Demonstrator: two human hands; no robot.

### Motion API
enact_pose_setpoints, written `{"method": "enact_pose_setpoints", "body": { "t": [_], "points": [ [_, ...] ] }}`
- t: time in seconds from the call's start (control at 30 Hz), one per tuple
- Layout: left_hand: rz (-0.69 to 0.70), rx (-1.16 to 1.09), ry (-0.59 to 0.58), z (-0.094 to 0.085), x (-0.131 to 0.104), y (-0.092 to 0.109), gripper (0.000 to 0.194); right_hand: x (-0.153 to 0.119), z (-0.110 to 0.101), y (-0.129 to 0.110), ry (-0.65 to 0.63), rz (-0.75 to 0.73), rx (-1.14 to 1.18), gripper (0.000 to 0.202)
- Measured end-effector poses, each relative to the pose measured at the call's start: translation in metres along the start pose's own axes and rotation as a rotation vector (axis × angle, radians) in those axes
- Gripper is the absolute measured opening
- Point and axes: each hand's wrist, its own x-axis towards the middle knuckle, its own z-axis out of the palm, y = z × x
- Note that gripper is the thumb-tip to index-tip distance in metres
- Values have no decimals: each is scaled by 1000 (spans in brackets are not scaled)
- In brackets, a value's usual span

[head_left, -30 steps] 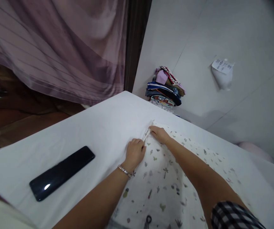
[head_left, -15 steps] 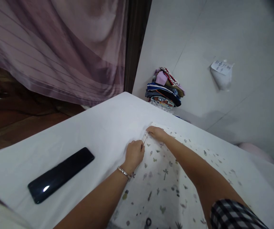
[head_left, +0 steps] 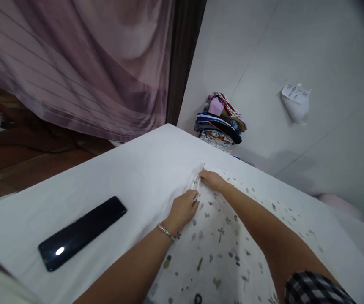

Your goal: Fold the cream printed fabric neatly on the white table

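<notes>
A white cloth (head_left: 221,249) printed with small plants and cactus-like motifs lies over the table and reaches toward me. My left hand (head_left: 184,207), with a bracelet at its wrist, pinches the cloth's left edge. Just beyond it, my right hand (head_left: 212,180) grips the same edge close to the far corner. Between the two hands a short stretch of the edge is raised and folded. The fingertips of the right hand are partly hidden.
A black phone (head_left: 83,233) lies on the white table (head_left: 131,169) to the left. Folded clothes (head_left: 220,120) are stacked behind the table against the wall. A labelled plastic bag (head_left: 295,103) hangs there. A pink curtain (head_left: 105,63) hangs at the back left.
My left hand has shifted slightly right and nearer to me along the edge, its pinch still on the cloth. More folded edge shows between the hands. The camera view has shifted slightly.
</notes>
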Motion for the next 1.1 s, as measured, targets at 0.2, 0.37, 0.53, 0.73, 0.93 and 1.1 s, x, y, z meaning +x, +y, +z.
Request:
{"method": "enact_pose_setpoints", "body": {
  "t": [0.2, 0.37, 0.53, 0.73, 0.93, 1.1],
  "points": [
    [62, 30, -28, -1, -1, 1, 21, 1, 3, 5, 37, -62, 38, 24],
    [91, 71, -53, -1, -1, 4, 16, -1, 4, 3, 46, -52, 54, 24],
    [-31, 110, -17, -2, 0, 3, 18, 4, 2, 3, 26, -55, 52, 22],
    [5, 110, -47, -4, -2, 6, 24, 13, -1, 2, -10, -94, 43, 20],
    [185, 198, -148, -6, -7, 16, 20, -1, 3, 2, 76, -23, 77, 23],
    [220, 196, -174, -6, -9, 19, 20, -12, 7, 4, 112, -2, 144, 26]
  ]
}}
